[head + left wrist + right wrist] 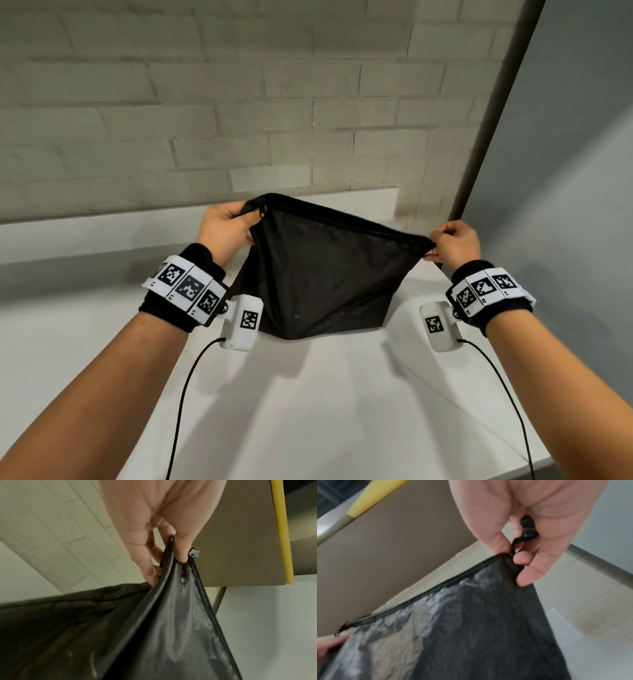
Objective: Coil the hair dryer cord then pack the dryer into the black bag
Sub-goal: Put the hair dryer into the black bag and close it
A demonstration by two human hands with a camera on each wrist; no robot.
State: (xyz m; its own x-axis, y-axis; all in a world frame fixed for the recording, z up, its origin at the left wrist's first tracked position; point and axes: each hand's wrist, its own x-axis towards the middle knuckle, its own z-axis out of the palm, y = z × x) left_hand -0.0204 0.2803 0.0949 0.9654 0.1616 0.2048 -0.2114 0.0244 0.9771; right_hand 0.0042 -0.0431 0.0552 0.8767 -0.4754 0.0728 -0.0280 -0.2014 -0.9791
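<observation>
The black bag (318,274) hangs stretched between both hands above the white table (325,394), its lower corner touching the tabletop. My left hand (226,229) pinches the bag's left top corner (171,566) beside the metal zipper slider (194,552). My right hand (452,245) pinches the right top corner and its small black tab (528,531). The zipper line (436,589) runs along the taut top edge. The bag's shiny black fabric (471,628) sags below. Neither the hair dryer nor its cord shows in any view.
A pale brick wall (205,102) rises behind the table, with a raised white ledge (102,236) along its base. A grey panel (565,171) with a dark frame stands to the right. A beige board with a yellow edge (281,534) hangs overhead.
</observation>
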